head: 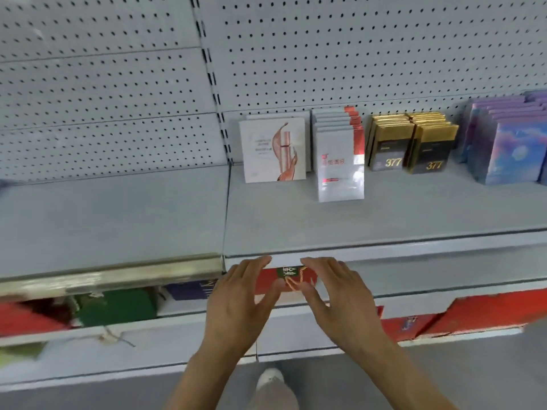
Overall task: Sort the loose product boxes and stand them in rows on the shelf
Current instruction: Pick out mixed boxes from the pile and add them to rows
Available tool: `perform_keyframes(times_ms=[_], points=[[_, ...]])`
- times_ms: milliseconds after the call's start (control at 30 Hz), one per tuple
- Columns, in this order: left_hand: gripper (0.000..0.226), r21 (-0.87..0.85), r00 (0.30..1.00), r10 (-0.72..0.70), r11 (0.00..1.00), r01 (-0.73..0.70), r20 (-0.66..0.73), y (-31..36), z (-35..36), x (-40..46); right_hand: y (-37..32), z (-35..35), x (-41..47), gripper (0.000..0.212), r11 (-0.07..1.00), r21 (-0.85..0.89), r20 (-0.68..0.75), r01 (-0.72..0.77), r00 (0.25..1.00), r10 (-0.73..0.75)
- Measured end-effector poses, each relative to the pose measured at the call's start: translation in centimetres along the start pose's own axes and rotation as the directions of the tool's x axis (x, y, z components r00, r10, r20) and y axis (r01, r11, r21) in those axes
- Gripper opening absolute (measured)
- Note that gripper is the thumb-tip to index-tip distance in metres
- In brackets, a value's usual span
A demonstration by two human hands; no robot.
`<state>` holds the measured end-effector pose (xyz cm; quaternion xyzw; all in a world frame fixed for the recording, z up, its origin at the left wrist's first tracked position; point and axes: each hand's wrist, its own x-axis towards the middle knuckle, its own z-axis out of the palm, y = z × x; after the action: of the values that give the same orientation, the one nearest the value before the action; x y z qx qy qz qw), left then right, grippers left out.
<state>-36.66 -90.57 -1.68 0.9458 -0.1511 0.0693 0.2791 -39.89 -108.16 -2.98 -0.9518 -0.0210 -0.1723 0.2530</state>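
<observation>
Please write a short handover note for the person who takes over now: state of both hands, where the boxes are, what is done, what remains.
Left hand and right hand: both on the red box on the lower shelf, fingers reaching over it from each side; a firm grip cannot be confirmed.
Done: on the upper shelf stand rows of white boxes, silver-red boxes, black-gold 377 boxes and purple boxes.
Left: loose red boxes, a green box and a dark blue box lie below, unsorted.
</observation>
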Motion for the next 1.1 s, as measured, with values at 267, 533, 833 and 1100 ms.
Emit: perform_keyframes(times_ms=[267, 533, 833, 1100], points=[[0.048, -0.006, 0.978, -0.130, 0.991, 0.131, -0.163, -8.7, -6.5, -4.3, -10.3, 5.4, 2.0, 0.032, 0.984, 0.050, 0.134, 0.171, 0.975, -0.177], [0.048, -0.002, 0.936, -0.252, 0.966, 0.259, -0.246, -23.0, -16.4, -7.9, -26.0, 15.2, 5.1, 0.031, 0.943, 0.226, 0.187, 0.245, 0.939, -0.288], [0.041, 0.017, 0.888, -0.334, 0.934, 0.358, -0.316, -41.7, -30.2, -12.5, -45.4, 27.2, 6.7, 0.029, 0.902, 0.356, 0.209, 0.243, 0.920, -0.330], [0.039, -0.057, 0.852, -0.416, 0.905, 0.421, -0.317, -52.7, -36.8, -12.2, -55.4, 34.4, 10.3, 0.030, 0.897, 0.360, 0.271, 0.254, 0.892, -0.362]])
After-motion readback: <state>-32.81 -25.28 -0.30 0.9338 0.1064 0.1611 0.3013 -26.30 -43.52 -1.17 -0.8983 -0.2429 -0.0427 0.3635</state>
